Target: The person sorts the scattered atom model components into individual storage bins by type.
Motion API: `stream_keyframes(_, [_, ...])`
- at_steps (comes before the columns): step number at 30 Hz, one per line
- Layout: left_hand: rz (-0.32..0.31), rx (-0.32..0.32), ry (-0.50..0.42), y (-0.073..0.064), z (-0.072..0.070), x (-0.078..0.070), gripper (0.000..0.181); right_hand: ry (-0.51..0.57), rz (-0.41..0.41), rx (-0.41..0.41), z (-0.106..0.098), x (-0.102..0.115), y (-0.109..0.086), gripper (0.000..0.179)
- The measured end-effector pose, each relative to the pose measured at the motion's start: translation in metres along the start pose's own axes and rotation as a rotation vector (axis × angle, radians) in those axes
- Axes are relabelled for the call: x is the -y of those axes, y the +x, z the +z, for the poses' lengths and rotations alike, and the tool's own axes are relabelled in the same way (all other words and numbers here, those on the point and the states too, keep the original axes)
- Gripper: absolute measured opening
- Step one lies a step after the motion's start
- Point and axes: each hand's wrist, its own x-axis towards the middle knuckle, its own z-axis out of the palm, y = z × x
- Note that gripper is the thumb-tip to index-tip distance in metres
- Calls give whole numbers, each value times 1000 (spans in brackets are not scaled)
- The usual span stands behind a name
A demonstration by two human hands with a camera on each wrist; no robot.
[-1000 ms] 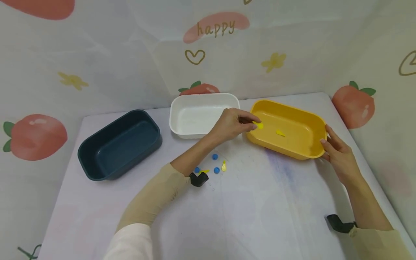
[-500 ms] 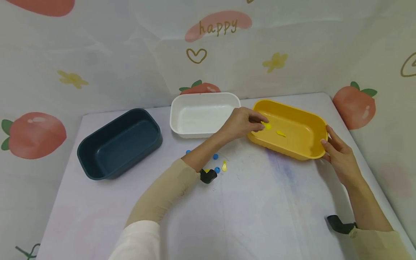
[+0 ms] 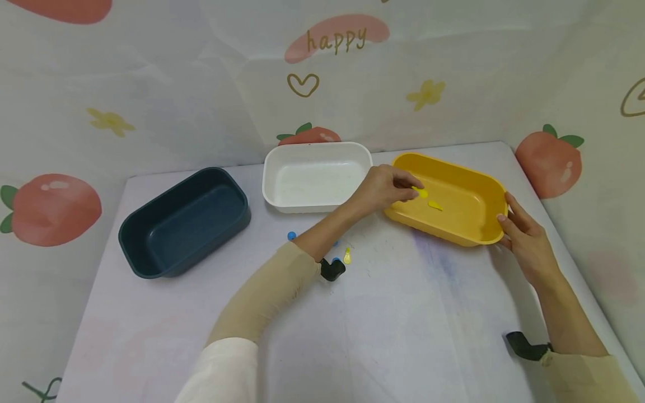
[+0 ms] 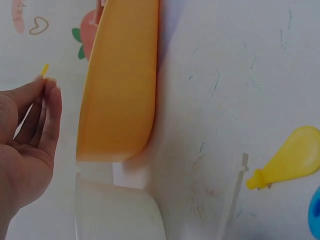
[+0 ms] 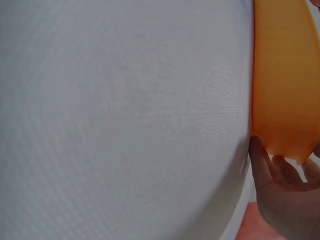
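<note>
My left hand (image 3: 381,187) pinches a small yellow drop-shaped piece (image 3: 422,192) between thumb and fingertips, above the left part of the yellow tray (image 3: 471,215). Only the tip of that yellow piece (image 4: 45,69) shows in the left wrist view. A second yellow piece (image 3: 435,206) lies on the tray's floor, close to the fingertips. At the tray's right end my right hand (image 3: 529,240) grips the rim, thumb on the near side. The right wrist view shows the right hand's fingers (image 5: 261,165) against the tray's end wall.
Left of the yellow tray stands a white tray (image 3: 312,202), then a dark blue tray (image 3: 183,224). On the table, partly behind the left forearm, lie a blue bead (image 3: 291,235), other partly hidden beads and a yellow drop-shaped piece (image 3: 347,256). Black wrist cameras (image 3: 332,270) stick out from both sleeves.
My left hand has moved right with the yellow piece, from the tray's left rim to further over its inside. The right hand has kept its grip on the tray, which stays in place.
</note>
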Motion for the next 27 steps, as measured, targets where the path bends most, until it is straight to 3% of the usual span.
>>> stream_keyframes(8, [-67,47,2,8,7,-3,18,12,-6,-3,1,-1,0,64])
stream_keyframes(14, [-72,57,0,13,14,-4,17,27,-19,-2,2,-1,0,64])
stream_keyframes(20, [-68,100,-4,23,27,-6,17,12,-18,-5,-2,-1,1,64])
stream_keyframes(27, [-125,117,22,31,42,-6,15,7,4,-8,-1,-2,1,63])
